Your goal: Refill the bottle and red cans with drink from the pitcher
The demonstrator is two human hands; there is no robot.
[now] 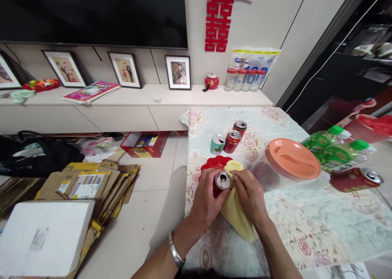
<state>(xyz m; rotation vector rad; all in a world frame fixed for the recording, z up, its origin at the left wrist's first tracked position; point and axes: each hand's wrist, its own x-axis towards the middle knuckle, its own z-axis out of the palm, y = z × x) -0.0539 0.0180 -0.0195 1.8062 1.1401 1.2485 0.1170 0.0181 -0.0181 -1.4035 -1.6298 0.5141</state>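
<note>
My left hand is wrapped round an opened red drink can, its top facing up at me. In my right hand is a yellow cloth, pinched close beside the can's rim, with its lower part draping onto the table. Just behind both hands lies a red scalloped dish, partly hidden by the cloth and my fingers. Farther back stand a green can, a red can and a dark-topped red can, all upright.
On the flowered tablecloth, an orange-lidded container stands right of my hands. Past it lie green-capped bottles and a large red can on its side. Flattened cardboard and a white foam box occupy the floor at left.
</note>
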